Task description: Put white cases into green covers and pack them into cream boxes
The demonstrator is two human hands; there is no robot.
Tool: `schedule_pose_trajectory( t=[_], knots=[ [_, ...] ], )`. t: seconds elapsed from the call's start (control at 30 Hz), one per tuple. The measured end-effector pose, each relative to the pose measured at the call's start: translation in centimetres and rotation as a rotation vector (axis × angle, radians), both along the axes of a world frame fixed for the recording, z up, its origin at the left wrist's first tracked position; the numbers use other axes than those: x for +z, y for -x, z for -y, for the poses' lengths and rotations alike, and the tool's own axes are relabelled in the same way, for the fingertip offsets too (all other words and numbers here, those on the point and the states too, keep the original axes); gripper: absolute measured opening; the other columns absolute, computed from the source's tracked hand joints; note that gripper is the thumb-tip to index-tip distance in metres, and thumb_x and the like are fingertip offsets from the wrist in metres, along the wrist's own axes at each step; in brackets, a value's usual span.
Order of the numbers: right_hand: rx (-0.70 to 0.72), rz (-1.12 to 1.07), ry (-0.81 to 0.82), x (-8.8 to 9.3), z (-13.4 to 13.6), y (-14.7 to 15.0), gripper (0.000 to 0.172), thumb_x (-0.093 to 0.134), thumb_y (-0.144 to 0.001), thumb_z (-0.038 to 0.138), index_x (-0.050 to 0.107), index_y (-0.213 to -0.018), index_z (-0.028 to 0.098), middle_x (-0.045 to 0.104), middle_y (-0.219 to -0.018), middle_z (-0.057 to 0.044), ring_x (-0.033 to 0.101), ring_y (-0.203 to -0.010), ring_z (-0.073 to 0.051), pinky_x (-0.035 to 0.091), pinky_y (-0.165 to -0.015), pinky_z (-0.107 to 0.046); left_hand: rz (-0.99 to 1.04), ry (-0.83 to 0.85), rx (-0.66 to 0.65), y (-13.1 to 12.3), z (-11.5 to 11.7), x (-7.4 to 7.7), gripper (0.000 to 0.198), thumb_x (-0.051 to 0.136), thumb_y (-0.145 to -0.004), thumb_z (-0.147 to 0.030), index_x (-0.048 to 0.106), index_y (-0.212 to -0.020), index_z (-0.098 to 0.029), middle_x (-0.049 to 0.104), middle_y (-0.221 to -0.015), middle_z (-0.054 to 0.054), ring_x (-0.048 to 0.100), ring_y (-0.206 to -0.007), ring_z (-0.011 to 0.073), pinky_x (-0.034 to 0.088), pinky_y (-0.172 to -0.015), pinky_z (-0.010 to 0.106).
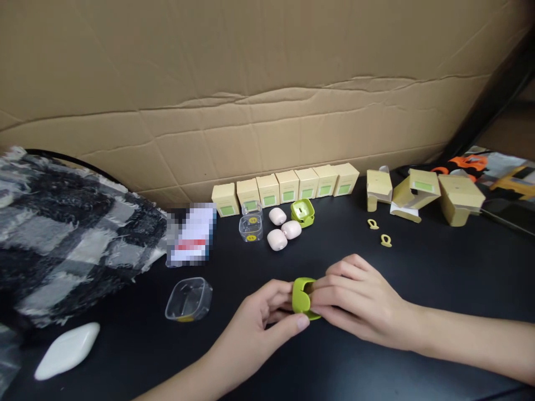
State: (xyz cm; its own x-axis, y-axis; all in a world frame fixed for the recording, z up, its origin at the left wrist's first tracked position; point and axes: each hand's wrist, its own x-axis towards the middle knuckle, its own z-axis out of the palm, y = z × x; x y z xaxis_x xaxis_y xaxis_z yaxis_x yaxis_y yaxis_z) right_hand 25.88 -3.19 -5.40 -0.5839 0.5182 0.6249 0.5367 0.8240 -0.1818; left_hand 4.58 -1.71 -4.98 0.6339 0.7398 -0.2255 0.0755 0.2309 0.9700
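A lime-green plastic case (301, 296) with a hollow inside is held just above the black table. My left hand (259, 317) grips its left side, thumb below and fingers behind. From the right, my right hand (355, 298) has its bent fingers in the case's opening; what the fingertips touch inside is hidden. Beyond my hands lie several pale pink rounded pieces (277, 239), beside a second lime-green case (303, 213). Clear plastic containers with yellow stickers (251, 227) stand left of them. Another clear container (189, 299) sits to the left of my left hand.
A row of small yellow boxes (287, 186) lines the cardboard wall (267, 67). Opened boxes (460, 197) and two yellow loops (385, 240) lie at right. A white rounded object (67, 351) and black-and-white fabric (71, 234) are at left, near a blurred-out packet (193, 233).
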Motion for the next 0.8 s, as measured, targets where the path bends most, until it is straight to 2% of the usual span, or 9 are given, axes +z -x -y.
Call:
schedule_pose_trajectory(
  t=[0.13, 0.3, 0.43, 0.53, 0.6, 0.7, 0.8],
  knots=[
    [-0.006, 0.063, -0.067, -0.1, 0.0, 0.0, 0.011, 0.052, -0.093, 0.014, 0.06, -0.101, 0.015, 0.072, -0.087, -0.002, 0.055, -0.077, -0.016, 0.036, -0.07, -0.031, 0.002, 0.011, 0.002, -0.1, 0.0, -0.1, 0.025, 0.066, -0.08, -0.018, 0.062, -0.105, -0.02, 0.073, -0.108, 0.005, 0.065, -0.105, 0.0219, 0.046, -0.093, 0.036],
    [-0.054, 0.117, -0.109, -0.3, 0.1, 0.0, 0.02, 0.042, -0.097, 0.014, 0.061, -0.097, 0.015, 0.071, -0.083, -0.005, 0.057, -0.076, -0.017, 0.036, -0.069, -0.032, -0.021, -0.024, -0.001, -0.1, 0.0, 0.0, 0.025, 0.065, -0.081, -0.017, 0.064, -0.105, -0.02, 0.073, -0.106, 0.005, 0.065, -0.102, 0.0211, 0.047, -0.091, 0.034],
    [-0.033, 0.096, -0.083, -0.4, 0.1, 0.0, 0.021, 0.039, -0.097, 0.013, 0.06, -0.095, 0.015, 0.069, -0.082, -0.005, 0.056, -0.074, -0.016, 0.037, -0.068, -0.032, -0.043, -0.095, 0.005, -0.1, 0.0, 0.0, 0.022, 0.058, -0.083, -0.014, 0.067, -0.103, -0.02, 0.073, -0.098, 0.003, 0.065, -0.087, 0.0155, 0.048, -0.082, 0.028],
    [0.0, 0.02, 0.001, -0.3, 0.3, 0.1, 0.014, 0.044, -0.096, 0.014, 0.058, -0.096, 0.017, 0.068, -0.082, -0.004, 0.056, -0.074, -0.016, 0.037, -0.069, -0.031, -0.062, -0.09, 0.091, -0.3, 0.0, -0.1, 0.011, 0.061, -0.08, -0.016, 0.07, -0.087, -0.017, 0.073, -0.081, 0.001, 0.063, -0.073, 0.013, 0.049, -0.072, 0.023],
    [0.016, -0.039, 0.098, -0.2, 0.5, 0.2, 0.01, 0.048, -0.094, 0.014, 0.057, -0.096, 0.018, 0.067, -0.082, -0.002, 0.056, -0.074, -0.014, 0.038, -0.069, -0.03, -0.09, -0.083, 0.131, -0.4, 0.2, -0.1, 0.006, 0.064, -0.076, -0.017, 0.069, -0.079, -0.016, 0.072, -0.075, 0.001, 0.063, -0.071, 0.0138, 0.048, -0.069, 0.023],
    [0.026, -0.097, 0.201, 0.0, 0.8, 0.4, 0.009, 0.051, -0.093, 0.013, 0.056, -0.095, 0.019, 0.066, -0.081, -0.001, 0.056, -0.073, -0.013, 0.038, -0.068, -0.03, -0.143, -0.145, 0.136, -0.3, 0.5, -0.1, 0.007, 0.063, -0.075, -0.02, 0.067, -0.072, -0.016, 0.072, -0.075, 0.002, 0.065, -0.073, 0.0158, 0.048, -0.068, 0.024],
    [0.035, -0.128, 0.278, 0.3, 1.1, 0.5, 0.008, 0.054, -0.091, 0.013, 0.056, -0.093, 0.021, 0.065, -0.078, 0.0, 0.056, -0.071, -0.013, 0.039, -0.068, -0.03, -0.169, -0.224, 0.131, -0.2, 0.8, 0.0, 0.01, 0.061, -0.075, -0.018, 0.06, -0.065, -0.017, 0.068, -0.069, 0.0, 0.063, -0.066, 0.0136, 0.046, -0.063, 0.022]
  ],
)
